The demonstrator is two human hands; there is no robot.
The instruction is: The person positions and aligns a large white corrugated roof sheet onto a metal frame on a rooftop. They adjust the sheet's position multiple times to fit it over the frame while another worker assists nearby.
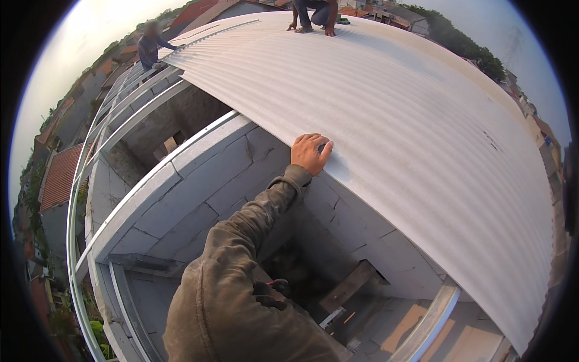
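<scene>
My left hand (311,153) is on the near edge of a large pale corrugated roofing sheet (386,133). Its fingers are curled against the sheet, and the thumb points to the right. A brown-green sleeve covers the outstretched arm. Below the hand, the sheet's edge runs diagonally past the top of a grey block wall (211,172). My right hand does not show. Close to my body, below the sleeve, is a small black and red object (274,289) that I cannot make out.
Metal roof beams (142,114) span open gaps on the left, and another beam (429,323) lies at lower right. Deep below is a dark room with a plank (350,286). One person (149,47) is at the far left edge; another (313,13) crouches on the sheets.
</scene>
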